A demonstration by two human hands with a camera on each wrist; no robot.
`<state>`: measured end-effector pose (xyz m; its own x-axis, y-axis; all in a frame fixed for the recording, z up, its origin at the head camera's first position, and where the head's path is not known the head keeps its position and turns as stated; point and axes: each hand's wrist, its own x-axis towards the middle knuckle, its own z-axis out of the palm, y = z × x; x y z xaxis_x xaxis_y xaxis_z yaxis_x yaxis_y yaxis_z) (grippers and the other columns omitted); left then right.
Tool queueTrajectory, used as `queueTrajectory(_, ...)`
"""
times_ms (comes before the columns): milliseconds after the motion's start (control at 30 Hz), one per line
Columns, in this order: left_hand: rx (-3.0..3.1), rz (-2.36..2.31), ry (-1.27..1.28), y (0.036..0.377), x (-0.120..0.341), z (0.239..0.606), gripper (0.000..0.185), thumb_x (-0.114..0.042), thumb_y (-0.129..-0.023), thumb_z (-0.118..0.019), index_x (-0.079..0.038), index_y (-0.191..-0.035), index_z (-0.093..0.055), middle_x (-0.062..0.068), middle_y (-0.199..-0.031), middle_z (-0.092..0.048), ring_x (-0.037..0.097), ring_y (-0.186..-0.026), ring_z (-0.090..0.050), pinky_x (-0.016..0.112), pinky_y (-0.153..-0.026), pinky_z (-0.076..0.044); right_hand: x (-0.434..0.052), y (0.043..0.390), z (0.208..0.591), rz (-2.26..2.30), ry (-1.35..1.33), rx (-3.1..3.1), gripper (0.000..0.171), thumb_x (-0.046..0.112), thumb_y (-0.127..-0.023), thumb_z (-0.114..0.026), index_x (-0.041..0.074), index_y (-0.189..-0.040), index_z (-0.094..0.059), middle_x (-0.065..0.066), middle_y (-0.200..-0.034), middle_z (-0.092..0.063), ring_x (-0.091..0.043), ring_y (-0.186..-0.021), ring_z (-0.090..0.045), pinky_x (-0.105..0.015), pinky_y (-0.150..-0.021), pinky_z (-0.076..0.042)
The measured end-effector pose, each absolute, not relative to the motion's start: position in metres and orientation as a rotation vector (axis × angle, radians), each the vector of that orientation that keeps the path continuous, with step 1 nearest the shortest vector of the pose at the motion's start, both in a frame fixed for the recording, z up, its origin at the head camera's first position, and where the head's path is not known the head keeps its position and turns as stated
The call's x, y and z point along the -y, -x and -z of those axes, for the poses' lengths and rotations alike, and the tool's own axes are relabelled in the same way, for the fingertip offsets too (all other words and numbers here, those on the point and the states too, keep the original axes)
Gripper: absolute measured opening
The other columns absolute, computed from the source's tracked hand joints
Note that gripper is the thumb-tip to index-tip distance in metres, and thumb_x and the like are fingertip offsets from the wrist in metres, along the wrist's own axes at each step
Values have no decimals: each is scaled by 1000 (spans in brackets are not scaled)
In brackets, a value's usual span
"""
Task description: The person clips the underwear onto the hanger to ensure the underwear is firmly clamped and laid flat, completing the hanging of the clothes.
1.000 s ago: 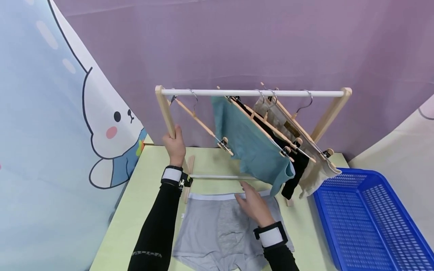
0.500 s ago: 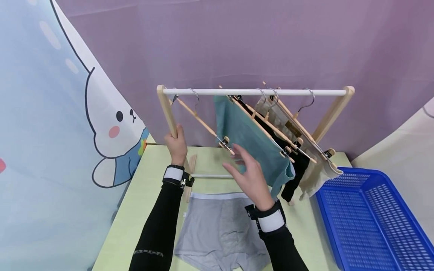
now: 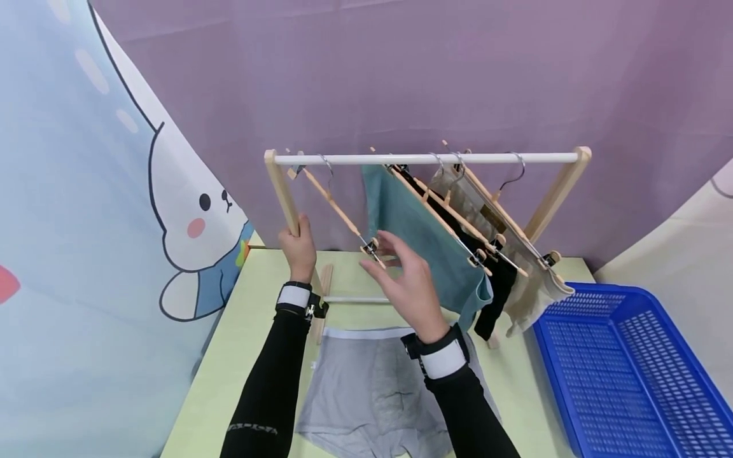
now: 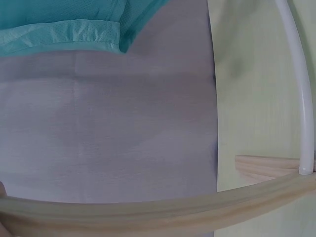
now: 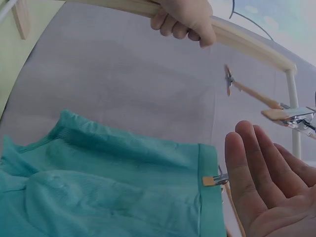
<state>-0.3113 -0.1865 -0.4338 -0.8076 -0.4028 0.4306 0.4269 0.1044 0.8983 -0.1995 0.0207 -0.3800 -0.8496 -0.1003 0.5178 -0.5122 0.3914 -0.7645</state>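
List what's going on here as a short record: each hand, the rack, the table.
left hand: grips the rack's left post
right hand: open, raised by the empty hanger's clip, contact unclear
rack rail: empty hanger; teal, black and beige garments hung
table: grey briefs lying flat, blue basket

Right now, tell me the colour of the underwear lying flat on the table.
The underwear is grey with a pale waistband; the head view shows it best.
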Motion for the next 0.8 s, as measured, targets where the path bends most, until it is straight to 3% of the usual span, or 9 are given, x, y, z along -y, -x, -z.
queueTrajectory(167, 1794, 1772, 39, 309, 186, 433, 49, -20, -103, -52, -18, -57, -34, -12, -48, -24, 0, -38, -23, 20, -38, -21, -16, 204, 374, -1371, -566, 2269, 46, 28, -95, -68, 9, -136, -57, -6, -116, -69, -18, -105, -65, -35, -85, -56)
queueTrajectory(400, 1794, 1767, 38, 308, 186, 430, 49, -20, -103, -52, -18, -57, -34, -13, -48, -23, -2, -38, -22, 20, -39, -20, -17, 207, 370, -1261, -574, 2197, 27, 21, -99, -61, 7, -122, -64, -6, -102, -74, -16, -86, -70, -32, -67, -55)
queueTrajectory(567, 1807, 1764, 36, 307, 186, 429, 50, -21, -103, -52, -18, -57, -34, -12, -48, -23, -1, -37, -21, 20, -38, -20, -20, 211, 367, -1191, -590, 2076, 19, 15, -99, -60, 5, -114, -66, -9, -105, -74, -19, -88, -73, -34, -73, -58)
queueTrajectory(800, 1819, 1777, 13, 304, 184, 429, 49, -21, -104, -52, -17, -58, -34, -12, -48, -23, -2, -37, -22, 20, -39, -20, -24, 208, 359, -1154, -583, 1996, 24, 13, -100, -58, 4, -120, -66, -9, -118, -72, -19, -101, -71, -29, -84, -57)
